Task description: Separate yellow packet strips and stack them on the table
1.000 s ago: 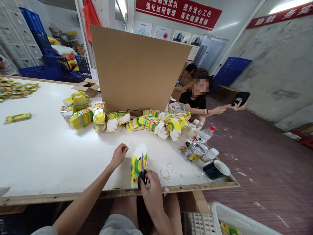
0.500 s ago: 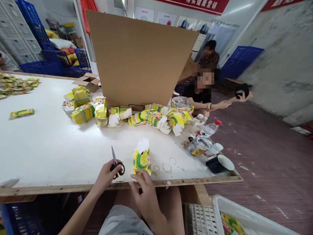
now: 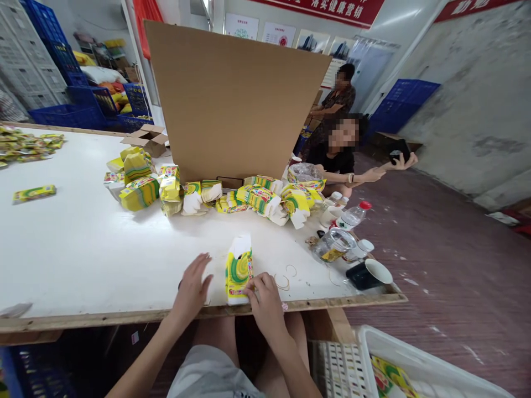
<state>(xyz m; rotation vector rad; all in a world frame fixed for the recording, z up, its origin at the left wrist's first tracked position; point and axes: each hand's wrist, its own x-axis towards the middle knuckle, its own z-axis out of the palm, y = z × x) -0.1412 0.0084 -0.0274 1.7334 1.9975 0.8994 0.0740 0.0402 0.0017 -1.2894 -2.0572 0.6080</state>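
My left hand (image 3: 193,284) hovers above the front of the table, left of a yellow-and-green carton (image 3: 239,271), with its fingers and thumb apart. A small dark bit shows at that hand's outer edge; whether it is part of the scissors I cannot tell. The carton lies near the table's front edge, its white flaps pointing away from me. My right hand (image 3: 265,301) is at the carton's lower right corner, fingers curled in and fingertips closed on its edge. Thin rubber bands (image 3: 282,283) lie just beyond the right hand, partly hidden by it.
Behind stand bundles of yellow cartons (image 3: 259,198) before a tall cardboard sheet (image 3: 236,105). A plastic jar (image 3: 335,246), a red-capped bottle (image 3: 352,215) and a dark mug (image 3: 368,275) crowd the right edge. A white crate (image 3: 363,354) sits below right. Two people are beyond the table.
The scissors that my left hand held no longer show plainly, and its fingers have spread. My right hand has shifted right, from the carton's front end to its lower right corner.
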